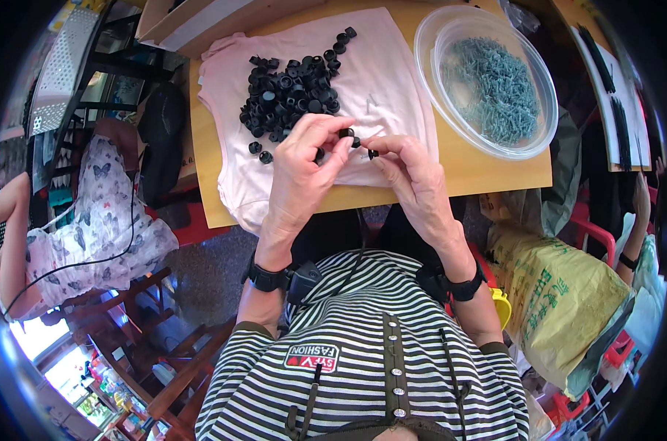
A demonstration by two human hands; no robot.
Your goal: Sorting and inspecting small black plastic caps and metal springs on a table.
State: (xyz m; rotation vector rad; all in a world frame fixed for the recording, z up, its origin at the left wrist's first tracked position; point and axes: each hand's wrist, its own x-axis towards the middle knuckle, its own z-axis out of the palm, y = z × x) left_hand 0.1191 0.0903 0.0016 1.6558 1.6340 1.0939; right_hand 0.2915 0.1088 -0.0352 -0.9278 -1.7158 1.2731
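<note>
My left hand (302, 165) pinches a small black plastic cap (346, 134) between thumb and fingers. Facing it closely, my right hand (418, 176) is closed on a tiny dark piece (373, 153), too small to name surely. Both hands are held over the front edge of a pale pink cloth (396, 66). Just beyond my left hand lies a heap of black plastic caps (293, 95), with a few strays around it. A few loose screws (370, 103) rest on the cloth. To the right, a round clear tub (427, 81) holds many grey screws (495, 88).
The cloth lies on a wooden table (495, 175). A cardboard box (201, 26) stands at the far left. Someone in butterfly-print clothing (98, 213) sits at left; another person's arm (640, 209) shows at right. A yellow sack (550, 287) stands beside me on the right.
</note>
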